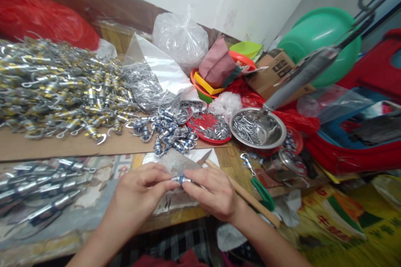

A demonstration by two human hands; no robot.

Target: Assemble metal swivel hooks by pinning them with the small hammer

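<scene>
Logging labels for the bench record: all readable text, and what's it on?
"G": yellow printed plastic sack, lower right; apparently the end of a cut-off word.
"牛": same sack, red print; the characters after it are too blurred.
Green characters on that sack: too blurred.
Dark print on the brown cardboard box: too blurred to read.

Our left forearm [102, 229], toward half past seven, and right forearm [266, 233], toward five o'clock, are bare, like our hands [136, 192]. Near six o'clock, we wear dark red cloth [171, 260]; whether the black-and-pale checked fabric [180, 238] above is ours, we cannot tell.
</scene>
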